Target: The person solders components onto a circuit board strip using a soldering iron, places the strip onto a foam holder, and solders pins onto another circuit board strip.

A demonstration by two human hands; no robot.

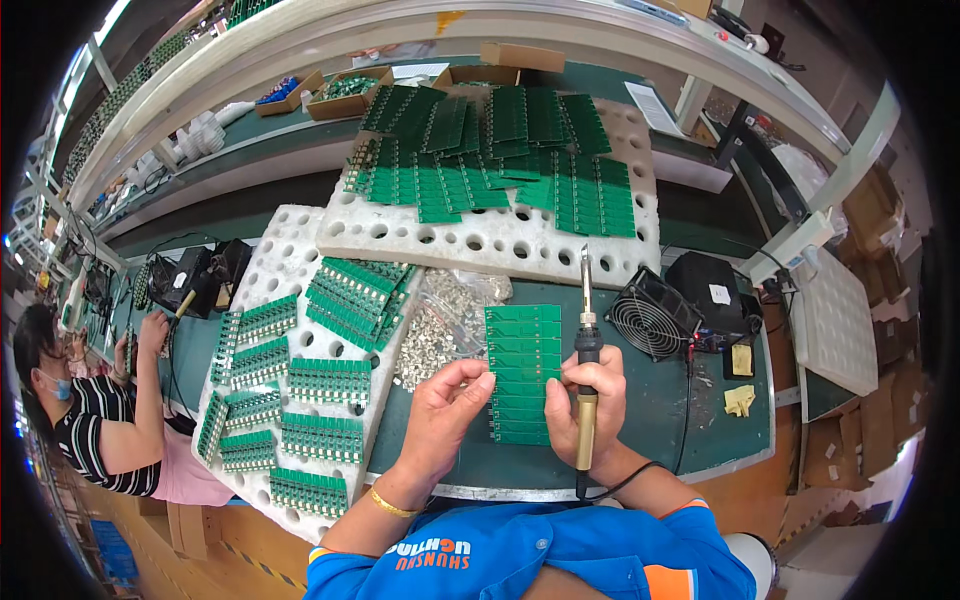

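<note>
My left hand (450, 410) pinches the left edge of a green circuit board panel (522, 350), held upright in the picture above the dark green mat (400, 450). My right hand (590, 400) is closed round a soldering iron (586, 440) with a brass-coloured handle, its metal tip pointing up, and its fingers also touch the panel's right edge. Just beyond the panel lies a bag of small silver parts (440, 310). To the left, a white foam board (300, 230) bears several panels fitted with components (322, 382); a raised foam board (400, 234) behind bears many bare green panels (590, 195).
A fume fan (645, 325), black unit (705, 295) and yellow sponges (738, 400) are at the right. A foam tray (835, 330) stands farther right. At the left, a co-worker (95, 440) in a striped top works. Cardboard boxes (345, 100) line the shelf behind.
</note>
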